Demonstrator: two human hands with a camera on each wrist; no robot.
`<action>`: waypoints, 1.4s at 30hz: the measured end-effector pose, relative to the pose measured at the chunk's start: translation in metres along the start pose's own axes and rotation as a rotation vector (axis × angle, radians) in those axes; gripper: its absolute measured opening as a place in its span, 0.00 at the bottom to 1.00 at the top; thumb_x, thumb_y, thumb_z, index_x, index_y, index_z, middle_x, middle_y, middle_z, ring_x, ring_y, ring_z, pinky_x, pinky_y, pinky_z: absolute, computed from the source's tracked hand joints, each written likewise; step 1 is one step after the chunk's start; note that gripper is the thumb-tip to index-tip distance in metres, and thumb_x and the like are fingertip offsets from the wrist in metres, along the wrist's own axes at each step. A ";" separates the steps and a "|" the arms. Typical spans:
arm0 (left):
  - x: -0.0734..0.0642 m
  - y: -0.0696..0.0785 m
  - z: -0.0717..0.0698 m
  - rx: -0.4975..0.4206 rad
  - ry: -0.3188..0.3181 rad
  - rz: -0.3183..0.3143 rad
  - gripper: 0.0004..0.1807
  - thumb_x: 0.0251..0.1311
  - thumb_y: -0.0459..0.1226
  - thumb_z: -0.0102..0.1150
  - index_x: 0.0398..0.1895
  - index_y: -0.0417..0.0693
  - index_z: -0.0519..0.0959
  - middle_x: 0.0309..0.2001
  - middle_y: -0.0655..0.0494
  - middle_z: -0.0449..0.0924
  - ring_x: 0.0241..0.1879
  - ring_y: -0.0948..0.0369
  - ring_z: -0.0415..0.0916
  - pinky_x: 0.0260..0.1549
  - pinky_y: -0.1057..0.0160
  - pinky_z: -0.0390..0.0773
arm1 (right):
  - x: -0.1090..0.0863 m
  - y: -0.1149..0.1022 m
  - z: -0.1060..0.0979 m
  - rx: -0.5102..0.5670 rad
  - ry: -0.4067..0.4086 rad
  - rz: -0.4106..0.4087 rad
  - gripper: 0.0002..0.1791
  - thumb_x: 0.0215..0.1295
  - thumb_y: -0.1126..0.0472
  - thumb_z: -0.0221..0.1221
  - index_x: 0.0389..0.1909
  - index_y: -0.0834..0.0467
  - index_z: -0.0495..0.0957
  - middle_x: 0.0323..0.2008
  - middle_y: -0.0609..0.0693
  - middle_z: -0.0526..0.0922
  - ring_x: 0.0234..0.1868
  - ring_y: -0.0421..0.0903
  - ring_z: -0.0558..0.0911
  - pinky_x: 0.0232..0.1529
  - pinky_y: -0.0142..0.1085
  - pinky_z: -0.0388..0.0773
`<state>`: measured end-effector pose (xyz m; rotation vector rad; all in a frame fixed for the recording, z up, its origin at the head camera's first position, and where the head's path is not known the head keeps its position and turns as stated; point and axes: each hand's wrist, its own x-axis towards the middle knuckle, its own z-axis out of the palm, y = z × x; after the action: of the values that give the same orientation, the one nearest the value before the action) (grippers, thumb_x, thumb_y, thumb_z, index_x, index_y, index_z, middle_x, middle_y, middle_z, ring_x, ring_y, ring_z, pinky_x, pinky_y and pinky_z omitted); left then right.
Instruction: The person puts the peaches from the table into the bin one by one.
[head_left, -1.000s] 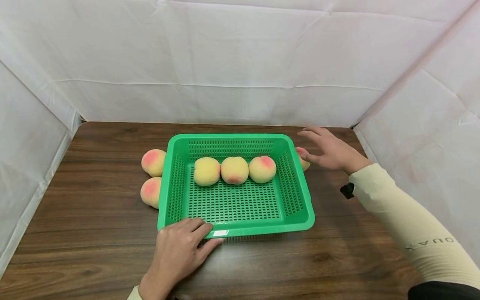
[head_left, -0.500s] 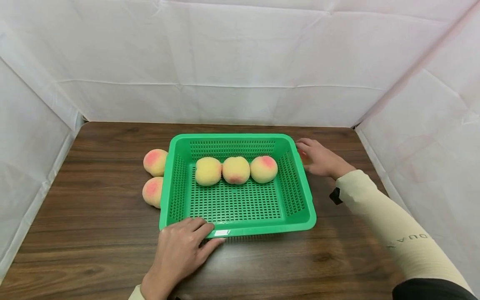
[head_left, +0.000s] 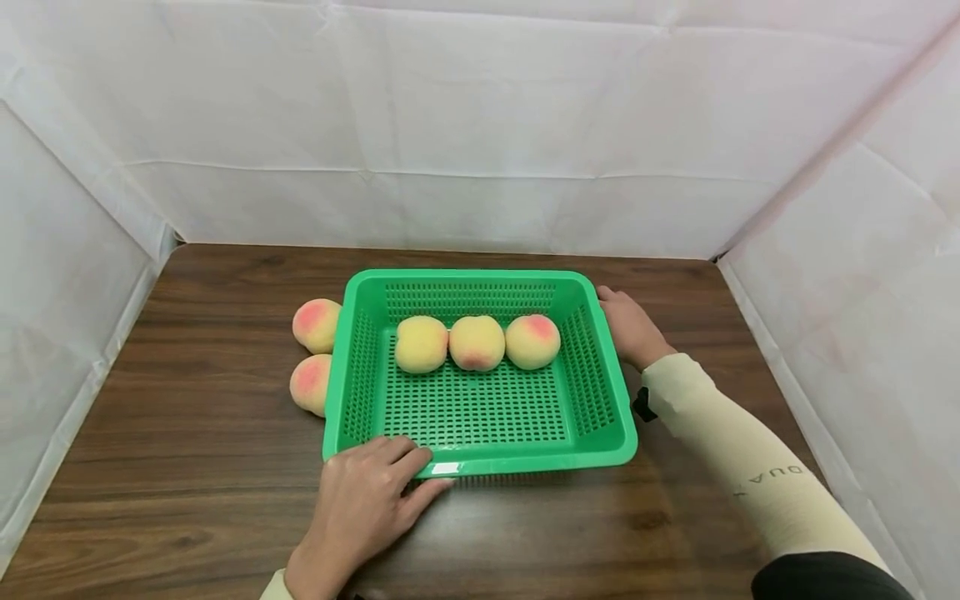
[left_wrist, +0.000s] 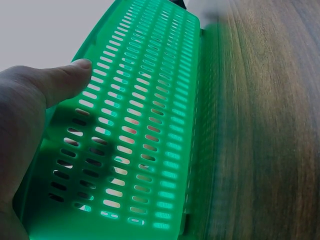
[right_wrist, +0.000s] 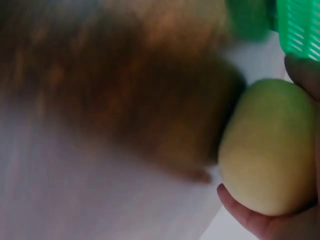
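A green plastic basket with slotted sides stands on the table. Inside it, three peaches sit in a row: a left one, a middle one and a right one. My left hand grips the basket's near rim, its thumb along the outer wall, as the left wrist view also shows. Beyond the basket's right side is my right hand, its fingers partly hidden behind the rim. In the right wrist view that hand holds another peach between thumb and fingers.
Two more peaches, an upper one and a lower one, lie against the basket's left side, partly under its rim. White sheeting walls off the back and both sides of the wooden table.
My right hand has come down and left to the basket's right side and taken hold of the peach there, which is now out of the head view. The left hand keeps its grip.
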<state>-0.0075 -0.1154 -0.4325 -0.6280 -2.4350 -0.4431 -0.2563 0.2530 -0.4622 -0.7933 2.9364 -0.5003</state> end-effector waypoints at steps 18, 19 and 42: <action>-0.002 -0.001 0.002 0.001 0.024 0.011 0.16 0.50 0.58 0.72 0.27 0.59 0.83 0.23 0.67 0.77 0.22 0.67 0.76 0.18 0.67 0.73 | -0.003 -0.003 0.011 -0.089 0.202 0.075 0.25 0.82 0.54 0.43 0.23 0.54 0.78 0.49 0.57 0.84 0.41 0.58 0.79 0.42 0.55 0.76; -0.001 -0.001 0.002 -0.001 0.026 0.012 0.16 0.50 0.58 0.71 0.27 0.59 0.83 0.23 0.67 0.77 0.22 0.67 0.76 0.18 0.67 0.73 | -0.003 -0.003 0.010 -0.087 0.205 0.068 0.25 0.81 0.54 0.44 0.21 0.53 0.77 0.48 0.56 0.84 0.41 0.57 0.80 0.41 0.55 0.76; -0.001 0.000 0.002 -0.003 0.020 0.000 0.25 0.70 0.64 0.53 0.27 0.59 0.83 0.23 0.67 0.78 0.21 0.66 0.76 0.18 0.66 0.73 | -0.015 0.012 -0.025 -0.207 0.252 0.002 0.18 0.64 0.51 0.62 0.48 0.55 0.89 0.47 0.54 0.88 0.42 0.57 0.86 0.36 0.55 0.82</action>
<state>-0.0074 -0.1151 -0.4348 -0.6222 -2.4161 -0.4505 -0.2531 0.2779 -0.4429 -0.8003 3.2630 -0.3205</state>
